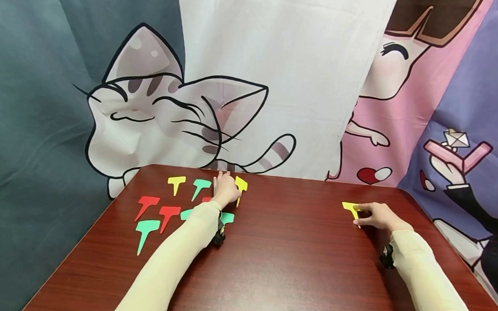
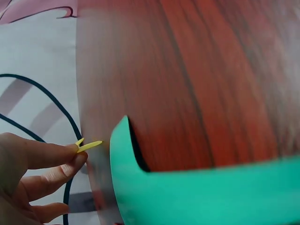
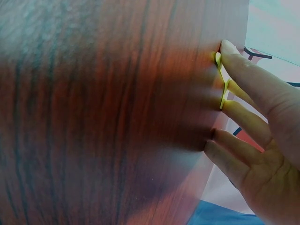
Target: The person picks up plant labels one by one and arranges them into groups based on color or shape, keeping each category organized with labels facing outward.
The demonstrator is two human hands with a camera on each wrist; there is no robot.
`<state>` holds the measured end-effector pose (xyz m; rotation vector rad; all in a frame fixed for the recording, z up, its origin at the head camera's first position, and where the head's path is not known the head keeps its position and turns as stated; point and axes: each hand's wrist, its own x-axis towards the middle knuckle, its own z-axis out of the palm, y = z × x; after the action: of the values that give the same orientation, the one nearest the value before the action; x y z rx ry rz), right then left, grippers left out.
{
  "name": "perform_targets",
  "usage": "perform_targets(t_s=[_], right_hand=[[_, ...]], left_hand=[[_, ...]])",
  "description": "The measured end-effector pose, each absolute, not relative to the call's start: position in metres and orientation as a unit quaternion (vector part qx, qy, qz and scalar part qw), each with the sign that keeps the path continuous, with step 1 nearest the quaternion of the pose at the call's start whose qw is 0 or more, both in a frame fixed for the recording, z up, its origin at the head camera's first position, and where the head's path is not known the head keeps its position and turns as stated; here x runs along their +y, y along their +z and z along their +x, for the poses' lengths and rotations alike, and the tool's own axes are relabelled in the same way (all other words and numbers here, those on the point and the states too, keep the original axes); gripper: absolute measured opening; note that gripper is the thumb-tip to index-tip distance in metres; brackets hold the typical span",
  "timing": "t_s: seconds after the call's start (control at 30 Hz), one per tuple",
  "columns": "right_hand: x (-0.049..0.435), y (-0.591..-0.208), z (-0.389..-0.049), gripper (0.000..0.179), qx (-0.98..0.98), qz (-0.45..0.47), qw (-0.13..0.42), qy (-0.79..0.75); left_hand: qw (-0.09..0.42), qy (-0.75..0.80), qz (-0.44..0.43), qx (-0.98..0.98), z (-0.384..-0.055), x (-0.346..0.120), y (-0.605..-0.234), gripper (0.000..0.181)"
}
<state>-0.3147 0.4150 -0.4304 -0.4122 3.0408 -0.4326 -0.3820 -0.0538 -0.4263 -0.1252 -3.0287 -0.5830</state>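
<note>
My left hand is at the back of the table, left of the middle. Its thumb and fingertip pinch a yellow T-shaped plant label, seen nearly edge-on in the left wrist view; in the head view this yellow label sticks out at the hand's right side. Far to the right, my right hand holds another yellow plant label between thumb and fingers, low over the tabletop. In the right wrist view the label shows as a thin strip. A green plant label looms close to the left wrist camera.
On the table at the left lie several more plant labels: a yellow one, green ones and red ones. My left forearm partly covers some. A printed cloth hangs behind the table's back edge.
</note>
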Motion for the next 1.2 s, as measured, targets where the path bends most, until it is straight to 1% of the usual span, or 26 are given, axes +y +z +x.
perform_targets(t_s=[0.73,0.97,1.2], right_hand=[[0.415,-0.431,-0.314,0.067,0.981,-0.131,0.023,-0.140],[0.416,-0.431,-0.315,0.067,0.981,-0.130,0.024,-0.143],[0.414,-0.429,-0.314,0.066,0.980,-0.126,0.027,-0.149]], left_hand=[[0.014,-0.201,-0.055,-0.978,-0.367,0.006,-0.431,0.018],[0.008,-0.208,-0.053,-0.977,-0.362,0.027,-0.431,0.026],[0.000,-0.221,-0.053,-0.974,-0.357,0.046,-0.433,0.027]])
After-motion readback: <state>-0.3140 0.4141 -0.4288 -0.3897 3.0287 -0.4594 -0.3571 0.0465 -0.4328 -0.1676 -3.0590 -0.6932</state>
